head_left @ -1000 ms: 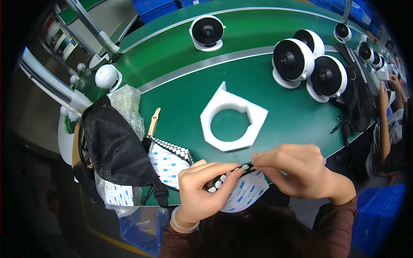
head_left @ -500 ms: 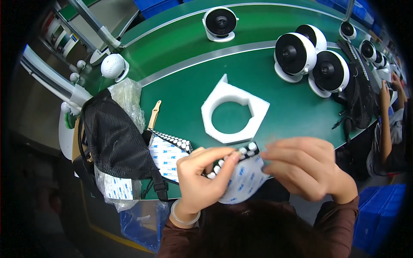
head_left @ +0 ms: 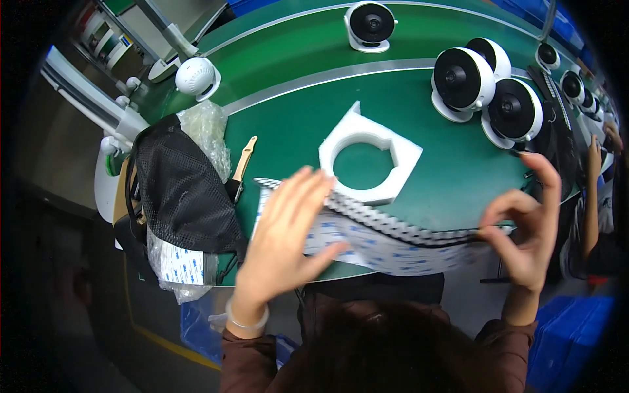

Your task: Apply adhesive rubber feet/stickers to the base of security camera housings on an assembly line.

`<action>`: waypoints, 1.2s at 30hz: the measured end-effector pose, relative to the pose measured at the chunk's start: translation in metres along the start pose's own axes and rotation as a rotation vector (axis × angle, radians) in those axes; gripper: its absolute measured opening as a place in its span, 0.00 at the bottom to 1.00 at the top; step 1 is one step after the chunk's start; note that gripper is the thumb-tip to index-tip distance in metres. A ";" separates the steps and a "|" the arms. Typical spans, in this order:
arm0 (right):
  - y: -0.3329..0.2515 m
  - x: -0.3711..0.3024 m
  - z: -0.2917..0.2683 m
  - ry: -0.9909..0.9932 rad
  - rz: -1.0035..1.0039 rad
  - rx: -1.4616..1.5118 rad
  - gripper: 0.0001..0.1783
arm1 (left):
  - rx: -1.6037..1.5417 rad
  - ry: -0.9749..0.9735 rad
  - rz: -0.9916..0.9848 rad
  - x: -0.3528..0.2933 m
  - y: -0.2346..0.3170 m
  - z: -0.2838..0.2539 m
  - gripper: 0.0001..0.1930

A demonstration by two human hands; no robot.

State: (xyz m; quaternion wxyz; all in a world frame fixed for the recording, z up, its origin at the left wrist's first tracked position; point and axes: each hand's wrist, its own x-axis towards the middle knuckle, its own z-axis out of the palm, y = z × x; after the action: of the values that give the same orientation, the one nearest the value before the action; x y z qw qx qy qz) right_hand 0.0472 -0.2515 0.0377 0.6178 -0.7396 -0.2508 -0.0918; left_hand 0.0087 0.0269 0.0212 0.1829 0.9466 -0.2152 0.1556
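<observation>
A long sheet of adhesive pads (head_left: 393, 249) stretches between my hands at the table's front edge. Its white backing has blue print, and a folded black edge carries rows of white round pads. My left hand (head_left: 282, 239) lies over the left part of the sheet, fingers stretched out and thumb apart. The sheet's right end is pinched between thumb and a finger of my right hand (head_left: 527, 226), the forefinger raised. Just beyond the sheet rests a white foam piece (head_left: 400, 160) with a round opening.
White round devices with black fronts (head_left: 465, 78) stand at the right, and one device (head_left: 370, 26) sits at the back. At left lie a black mesh bag (head_left: 180, 183), clear bubble wrap (head_left: 208, 134) and a wooden-handled brush (head_left: 246, 158). A co-worker's arm (head_left: 591, 173) shows far right.
My hands have moved apart, and the sheet, earlier bunched between them, is now drawn out lengthwise. My left fingers have gone from a pinch to stretched out. The view has shifted slightly.
</observation>
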 end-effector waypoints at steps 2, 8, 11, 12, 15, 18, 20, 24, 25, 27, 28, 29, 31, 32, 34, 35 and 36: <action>-0.002 -0.005 -0.024 0.014 0.057 -0.063 0.43 | 0.152 0.029 -0.080 -0.005 -0.021 0.001 0.30; 0.046 -0.001 -0.056 -0.045 0.200 -0.279 0.39 | 0.018 -0.041 -0.173 -0.012 -0.036 0.018 0.25; 0.045 0.004 -0.041 -0.076 0.103 -0.565 0.33 | 0.074 0.036 -0.154 -0.011 -0.036 0.023 0.17; 0.037 0.005 -0.027 -0.078 -0.060 -0.689 0.31 | 0.119 0.088 -0.103 -0.010 -0.036 0.022 0.15; 0.018 0.010 0.012 -0.211 -0.129 -0.470 0.25 | 0.082 0.262 0.099 -0.010 -0.032 0.019 0.14; 0.003 0.028 0.042 -0.409 -0.091 -0.273 0.20 | 0.078 0.373 0.265 -0.013 -0.025 0.007 0.15; 0.000 0.043 0.051 -0.632 0.079 -0.171 0.18 | 0.100 0.374 0.339 -0.012 -0.016 -0.007 0.11; 0.004 0.066 0.059 -1.009 0.593 0.186 0.28 | 0.177 0.352 0.419 -0.016 -0.007 -0.021 0.08; -0.001 0.069 0.060 -1.033 0.624 0.191 0.29 | 0.180 0.305 0.375 -0.019 -0.003 -0.026 0.11; -0.010 0.058 0.062 -0.956 0.430 0.086 0.29 | 0.143 0.292 0.327 -0.024 0.001 -0.028 0.13; -0.011 0.052 0.062 -0.923 0.324 0.065 0.29 | 0.101 0.274 0.276 -0.026 0.003 -0.029 0.15; -0.009 0.046 0.062 -0.858 0.212 0.087 0.28 | 0.025 0.252 0.201 -0.029 0.004 -0.027 0.21; -0.008 0.040 0.058 -0.829 0.186 0.015 0.28 | -0.225 0.128 -0.015 -0.027 0.008 -0.033 0.24; -0.007 0.037 0.057 -0.806 0.164 -0.048 0.28 | -0.321 0.068 -0.031 -0.025 0.002 -0.036 0.24; -0.005 0.030 0.055 -0.805 0.160 -0.099 0.28 | -0.615 0.019 -0.113 -0.022 -0.002 -0.038 0.21; -0.005 0.026 0.054 -0.770 0.175 -0.086 0.29 | -0.731 0.002 -0.154 -0.021 -0.003 -0.038 0.21; -0.005 0.023 0.053 -0.734 0.190 -0.073 0.29 | -0.784 -0.039 -0.130 -0.022 -0.005 -0.038 0.21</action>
State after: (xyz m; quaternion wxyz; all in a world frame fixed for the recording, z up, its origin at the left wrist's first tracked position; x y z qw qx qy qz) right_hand 0.0553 -0.1945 0.0401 0.4657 -0.7647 -0.3824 0.2281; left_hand -0.0155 0.0547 0.0451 0.5355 0.8196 -0.2013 0.0316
